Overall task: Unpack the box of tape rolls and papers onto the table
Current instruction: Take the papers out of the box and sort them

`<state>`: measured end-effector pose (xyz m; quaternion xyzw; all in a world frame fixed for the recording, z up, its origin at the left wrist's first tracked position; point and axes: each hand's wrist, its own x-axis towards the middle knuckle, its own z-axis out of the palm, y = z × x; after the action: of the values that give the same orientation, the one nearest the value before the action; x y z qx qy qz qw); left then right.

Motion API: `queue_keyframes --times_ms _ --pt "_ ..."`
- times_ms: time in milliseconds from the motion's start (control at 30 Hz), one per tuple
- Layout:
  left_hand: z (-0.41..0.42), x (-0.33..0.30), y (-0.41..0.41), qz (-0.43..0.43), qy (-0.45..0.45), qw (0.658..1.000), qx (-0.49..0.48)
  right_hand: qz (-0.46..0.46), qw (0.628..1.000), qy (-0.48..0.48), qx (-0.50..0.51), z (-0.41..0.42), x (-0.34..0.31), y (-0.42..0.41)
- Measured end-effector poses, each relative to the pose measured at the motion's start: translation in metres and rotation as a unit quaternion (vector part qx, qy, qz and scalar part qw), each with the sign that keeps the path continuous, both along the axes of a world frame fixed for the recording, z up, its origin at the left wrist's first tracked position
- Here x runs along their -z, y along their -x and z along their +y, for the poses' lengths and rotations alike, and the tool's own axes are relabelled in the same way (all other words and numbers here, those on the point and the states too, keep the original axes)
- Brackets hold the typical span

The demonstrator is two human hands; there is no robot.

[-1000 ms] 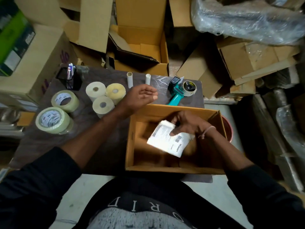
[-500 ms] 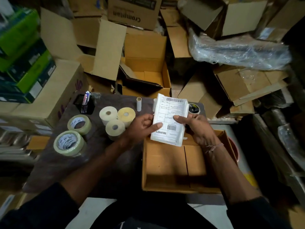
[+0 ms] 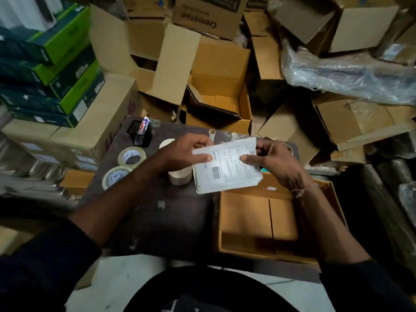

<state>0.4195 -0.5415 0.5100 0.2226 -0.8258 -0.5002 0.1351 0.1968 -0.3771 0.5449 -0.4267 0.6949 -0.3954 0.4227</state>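
Note:
Both hands hold a stack of white printed papers [image 3: 229, 167] above the dark table [image 3: 157, 217], just left of the open cardboard box [image 3: 245, 224]. My left hand [image 3: 186, 152] grips the stack's left edge, thumb on top. My right hand [image 3: 270, 161] pinches its right edge. No items show on the visible floor of the box. Two clear tape rolls [image 3: 131, 156] [image 3: 116, 176] lie on the table's left side. A cream paper roll [image 3: 180, 177] stands under my left hand, and another [image 3: 165, 144] is partly hidden behind it.
A black pen holder [image 3: 140, 135] stands at the table's back left corner. Two small tubes [image 3: 212, 132] stand at the back edge. Cardboard boxes [image 3: 220, 95] crowd the floor behind, green boxes [image 3: 56, 64] are stacked at left, and a plastic-wrapped bundle [image 3: 349, 73] lies at right.
My right hand lifted the paper stack out of the box, my left hand joined it, and the stack turned from upright to lying sideways over the table's middle.

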Motion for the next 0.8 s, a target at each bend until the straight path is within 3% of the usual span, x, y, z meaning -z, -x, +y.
queue_keyframes --times_ms 33,100,200,267,333,400,500,600,700,800 --pt "-0.003 -0.002 -0.004 0.024 -0.008 0.999 -0.046 -0.036 0.999 0.008 0.007 -0.003 0.003 -0.006" --pt "-0.004 0.001 -0.01 0.105 -0.115 0.974 -0.162 -0.137 0.987 0.031 0.077 -0.009 0.011 -0.02" --pt "-0.002 0.013 -0.014 0.215 -0.371 0.875 -0.224 -0.263 0.941 0.047 0.207 -0.017 0.024 -0.049" --pt "0.006 0.023 -0.015 0.227 -0.458 0.834 -0.209 -0.294 0.918 0.051 0.261 -0.022 0.029 -0.069" --pt "0.016 0.031 -0.013 0.22 -0.456 0.84 -0.197 -0.312 0.906 0.055 0.281 -0.025 0.03 -0.085" --pt "0.023 0.035 -0.011 0.22 -0.419 0.857 -0.202 -0.294 0.917 0.045 0.268 -0.024 0.034 -0.097" --pt "0.021 0.035 -0.014 0.205 -0.359 0.88 -0.235 -0.124 0.963 0.027 0.239 -0.022 0.038 -0.103" --pt "0.018 0.034 -0.02 0.191 -0.286 0.911 -0.228 0.02 0.972 0.066 0.227 -0.024 0.037 -0.1" --pt "0.018 0.033 -0.026 0.198 -0.262 0.916 -0.233 0.042 0.974 0.09 0.204 -0.028 0.036 -0.098" --pt "0.018 0.032 -0.03 0.205 -0.304 0.898 -0.242 0.04 0.975 0.093 0.198 -0.031 0.041 -0.099"
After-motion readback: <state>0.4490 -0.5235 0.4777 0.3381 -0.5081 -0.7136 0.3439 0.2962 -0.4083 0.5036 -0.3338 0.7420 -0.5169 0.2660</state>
